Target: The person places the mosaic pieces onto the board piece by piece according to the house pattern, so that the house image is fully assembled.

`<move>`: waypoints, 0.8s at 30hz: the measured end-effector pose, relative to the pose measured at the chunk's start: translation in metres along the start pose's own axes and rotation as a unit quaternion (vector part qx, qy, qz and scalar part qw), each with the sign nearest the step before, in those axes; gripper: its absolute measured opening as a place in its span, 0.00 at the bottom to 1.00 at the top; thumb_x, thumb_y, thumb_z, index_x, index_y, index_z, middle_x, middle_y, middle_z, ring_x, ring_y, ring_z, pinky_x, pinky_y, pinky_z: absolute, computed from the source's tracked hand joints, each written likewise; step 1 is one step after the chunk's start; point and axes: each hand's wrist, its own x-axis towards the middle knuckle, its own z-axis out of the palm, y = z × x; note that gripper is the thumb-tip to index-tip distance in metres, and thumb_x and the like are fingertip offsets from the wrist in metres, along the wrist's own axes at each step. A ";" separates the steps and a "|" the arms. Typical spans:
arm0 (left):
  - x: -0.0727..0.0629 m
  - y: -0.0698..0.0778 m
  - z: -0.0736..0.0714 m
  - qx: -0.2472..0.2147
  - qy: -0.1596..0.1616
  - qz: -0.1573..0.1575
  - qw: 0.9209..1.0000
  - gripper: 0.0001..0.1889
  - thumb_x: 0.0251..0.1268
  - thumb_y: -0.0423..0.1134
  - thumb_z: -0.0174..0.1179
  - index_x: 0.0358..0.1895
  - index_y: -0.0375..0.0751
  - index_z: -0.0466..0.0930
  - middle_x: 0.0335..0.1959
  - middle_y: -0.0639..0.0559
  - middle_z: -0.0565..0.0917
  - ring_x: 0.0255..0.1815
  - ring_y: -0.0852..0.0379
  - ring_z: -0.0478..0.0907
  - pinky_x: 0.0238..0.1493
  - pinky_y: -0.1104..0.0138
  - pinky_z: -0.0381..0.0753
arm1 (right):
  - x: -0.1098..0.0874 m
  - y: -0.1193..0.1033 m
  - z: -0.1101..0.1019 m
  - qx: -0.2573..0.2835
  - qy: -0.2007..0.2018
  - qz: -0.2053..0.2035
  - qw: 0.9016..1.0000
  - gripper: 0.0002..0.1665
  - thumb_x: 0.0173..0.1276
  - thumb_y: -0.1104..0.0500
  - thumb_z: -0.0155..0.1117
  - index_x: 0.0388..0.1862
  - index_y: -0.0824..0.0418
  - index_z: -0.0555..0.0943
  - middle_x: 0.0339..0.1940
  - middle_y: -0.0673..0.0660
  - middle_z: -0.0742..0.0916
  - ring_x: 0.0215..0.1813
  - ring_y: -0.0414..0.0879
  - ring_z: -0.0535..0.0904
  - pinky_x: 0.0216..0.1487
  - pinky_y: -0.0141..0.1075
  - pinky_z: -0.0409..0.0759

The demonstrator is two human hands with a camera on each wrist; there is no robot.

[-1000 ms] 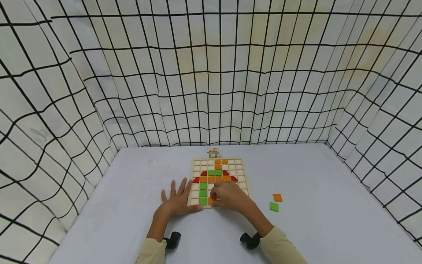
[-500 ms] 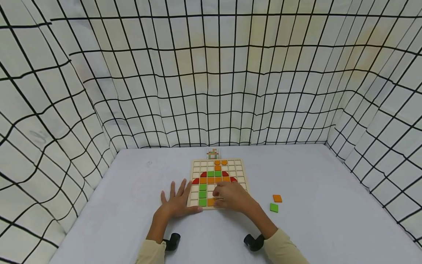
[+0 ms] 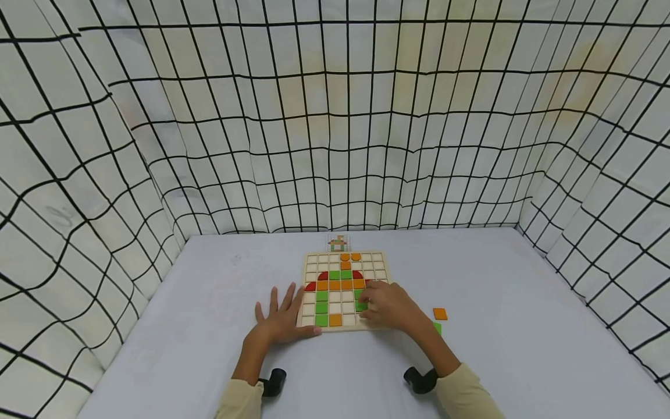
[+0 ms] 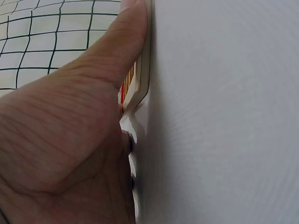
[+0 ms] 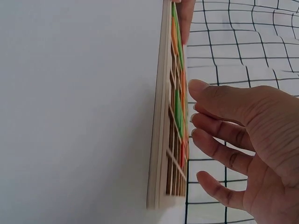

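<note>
A cream wooden grid board point(image 3: 341, 319) lies on the white table, carrying green, orange and red flat tiles. My left hand point(image 3: 282, 321) rests with spread fingers at the board's left edge, its thumb along the near left corner. Over the board's right side, my right hand point(image 3: 389, 305) hovers with loosely bent fingers; the right wrist view shows nothing between thumb and fingertips. Beside those fingertips are green tiles point(image 3: 359, 295) in a right-hand column, partly covered by the hand. An orange tile point(image 3: 335, 320) sits in the bottom row, left of the hand.
One loose orange tile point(image 3: 440, 314) lies right of the board, with a green tile point(image 3: 438, 328) partly hidden by the right forearm. A small pattern card point(image 3: 338, 242) lies behind the board. Black-lined netting point(image 3: 340, 145) over white walls surrounds the table.
My right hand has moved right from the bottom middle of the board, uncovering the orange bottom-row tile and green tiles in the right column. Its fingers have loosened. The left hand has stayed put.
</note>
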 end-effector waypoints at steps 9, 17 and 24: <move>0.000 0.001 -0.001 -0.003 -0.001 -0.003 1.000 0.59 0.50 0.67 0.66 0.79 0.46 0.45 0.81 0.41 0.43 0.79 0.30 0.29 0.68 0.29 0.29 | -0.020 0.029 -0.010 0.007 0.021 0.030 0.999 0.11 0.59 0.51 0.74 0.39 0.53 0.87 0.39 0.46 0.85 0.41 0.40 0.79 0.38 0.37 0.77; 0.003 -0.002 0.001 -0.004 -0.006 -0.007 1.000 0.58 0.50 0.68 0.65 0.80 0.47 0.44 0.81 0.43 0.42 0.79 0.32 0.28 0.68 0.30 0.27 | -0.037 0.059 -0.019 0.028 0.012 0.087 0.996 0.13 0.59 0.52 0.75 0.42 0.54 0.86 0.39 0.46 0.85 0.40 0.39 0.79 0.40 0.35 0.78; 0.001 -0.001 0.001 0.000 -0.003 -0.002 1.000 0.59 0.50 0.68 0.65 0.79 0.46 0.44 0.81 0.42 0.42 0.79 0.30 0.29 0.68 0.29 0.29 | -0.056 0.084 -0.024 0.032 0.010 0.096 0.995 0.13 0.59 0.54 0.74 0.42 0.57 0.86 0.39 0.48 0.85 0.41 0.42 0.80 0.41 0.39 0.80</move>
